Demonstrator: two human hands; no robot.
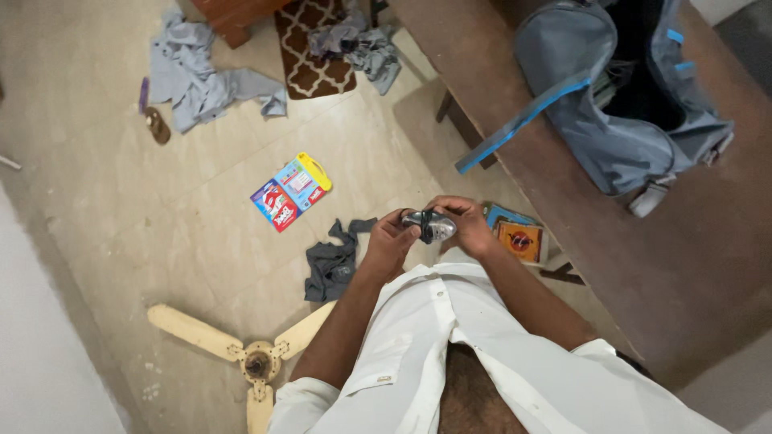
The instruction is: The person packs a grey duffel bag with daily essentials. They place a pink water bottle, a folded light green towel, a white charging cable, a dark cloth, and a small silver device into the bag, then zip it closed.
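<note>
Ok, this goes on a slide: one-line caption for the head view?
Both hands, left hand and right hand, hold a small silver-and-black object above a floor strewn with clothes.

Floor (121, 209), pale tile: grey garment (201, 76); brown slipper (158, 125); patterned brown mat (310, 48) with grey cloth (362, 44) partly on it; colourful flat package (291, 193); dark grey cloth (334, 261); cream ceiling fan (249, 354); orange and blue books (519, 237) beside the surface.
Surface (683, 273), brown wood: open grey-blue bag (611, 88).
</note>
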